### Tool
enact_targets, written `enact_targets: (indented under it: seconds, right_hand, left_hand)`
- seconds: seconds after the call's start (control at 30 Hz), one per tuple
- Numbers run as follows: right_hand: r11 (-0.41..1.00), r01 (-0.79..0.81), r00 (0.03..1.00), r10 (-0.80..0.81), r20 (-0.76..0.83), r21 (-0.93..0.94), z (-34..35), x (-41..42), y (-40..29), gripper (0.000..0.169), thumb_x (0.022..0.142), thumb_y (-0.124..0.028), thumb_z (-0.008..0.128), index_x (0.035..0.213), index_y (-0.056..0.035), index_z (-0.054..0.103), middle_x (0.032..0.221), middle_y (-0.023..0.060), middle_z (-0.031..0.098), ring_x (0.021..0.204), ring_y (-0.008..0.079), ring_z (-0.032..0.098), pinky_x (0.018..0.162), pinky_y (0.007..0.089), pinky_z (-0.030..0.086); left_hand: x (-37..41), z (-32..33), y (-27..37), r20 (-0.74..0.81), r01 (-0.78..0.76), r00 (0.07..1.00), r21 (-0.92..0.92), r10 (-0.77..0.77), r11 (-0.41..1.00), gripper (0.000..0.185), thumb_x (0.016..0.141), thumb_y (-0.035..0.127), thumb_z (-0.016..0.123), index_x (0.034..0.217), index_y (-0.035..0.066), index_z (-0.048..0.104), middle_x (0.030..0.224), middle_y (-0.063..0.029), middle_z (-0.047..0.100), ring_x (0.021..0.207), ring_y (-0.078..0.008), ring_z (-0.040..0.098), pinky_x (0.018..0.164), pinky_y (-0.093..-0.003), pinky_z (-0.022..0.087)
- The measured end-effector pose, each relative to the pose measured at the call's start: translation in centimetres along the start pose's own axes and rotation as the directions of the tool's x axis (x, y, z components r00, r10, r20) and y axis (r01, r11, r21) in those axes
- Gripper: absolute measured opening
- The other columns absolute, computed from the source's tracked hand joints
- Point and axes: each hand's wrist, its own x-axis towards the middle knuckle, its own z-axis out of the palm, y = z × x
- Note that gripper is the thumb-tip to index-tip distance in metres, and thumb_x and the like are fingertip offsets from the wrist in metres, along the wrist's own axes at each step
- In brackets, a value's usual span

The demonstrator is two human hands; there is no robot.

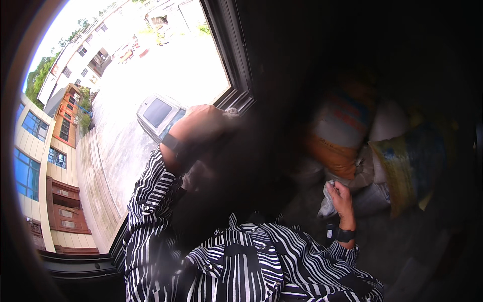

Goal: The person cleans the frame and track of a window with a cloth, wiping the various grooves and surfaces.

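My left hand (202, 119) reaches up to the lower corner of a dark metal window frame (236, 100). A small pale, crumpled cloth (231, 112) shows at its fingertips, against the frame. The hand is somewhat blurred, and most of its fingers are hidden. Lower on the right, my right hand (341, 198) grips a white, bunched cloth (327, 202) between thumb and fingers, with part of it hanging down. Both wrists wear dark bands, and my sleeves are black-and-white striped.
Several filled woven sacks, one white and orange (336, 132) and one yellow and blue (411, 166), lie in shadow at the right. Through the window opening at left appear a vehicle (158, 113), a pale paved yard (117, 143) and buildings (62, 124).
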Motion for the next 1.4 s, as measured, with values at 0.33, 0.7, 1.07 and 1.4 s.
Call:
enact_targets:
  seconds: [0.33,0.7,1.07,1.4]
  right_hand:
    - [0.998,0.011,0.983,-0.001,0.185,-0.056,1.0,3.4,3.3,0.03,0.091,-0.027,0.063,0.076,-0.0016,0.057,0.068,-0.0046,0.051,0.066,0.0046,0.043,0.059,0.0238,0.039]
    - [0.917,0.295,0.683,-0.4,0.612,0.27,5.1,6.2,-6.6,0.023,0.094,-0.017,0.057,0.103,0.0024,0.065,0.103,0.0037,0.064,0.086,0.0078,0.057,0.078,0.0213,0.045]
    - [0.754,0.628,0.357,-0.5,0.789,0.194,15.9,6.1,-11.8,0.044,0.077,-0.035,0.075,0.093,0.0037,0.061,0.08,0.0171,0.061,0.074,0.0322,0.062,0.067,0.0358,0.049]
    - [0.593,0.708,0.158,-0.662,0.733,0.383,20.5,4.2,-13.8,0.052,0.074,-0.035,0.077,0.102,0.0048,0.058,0.089,0.0173,0.06,0.08,0.0331,0.063,0.071,0.0364,0.051]
  left_hand:
    - [-17.2,4.9,-1.1,0.169,0.605,0.781,0.031,-0.601,0.796,0.019,0.07,0.02,0.06,0.08,0.005,0.069,0.071,-0.018,0.065,0.069,-0.0327,0.064,0.066,-0.0374,0.051]
    - [-21.5,5.1,3.1,-0.237,-0.131,0.703,-0.97,-0.67,0.206,0.078,0.072,0.013,0.065,0.14,-0.006,0.033,0.132,-0.0186,0.051,0.121,-0.0268,0.052,0.106,-0.0369,0.037]
    - [-19.9,12.2,5.6,-0.402,-0.504,0.485,-0.854,-0.777,0.127,0.059,0.08,0.01,0.052,0.135,-0.004,0.037,0.128,-0.016,0.052,0.119,-0.025,0.051,0.105,-0.036,0.037]
    - [-18.5,13.4,8.6,-0.307,-0.383,0.606,-0.921,-0.733,0.069,0.055,0.078,0.004,0.046,0.133,-0.005,0.044,0.124,-0.0145,0.057,0.116,-0.0235,0.054,0.1,-0.0319,0.041]
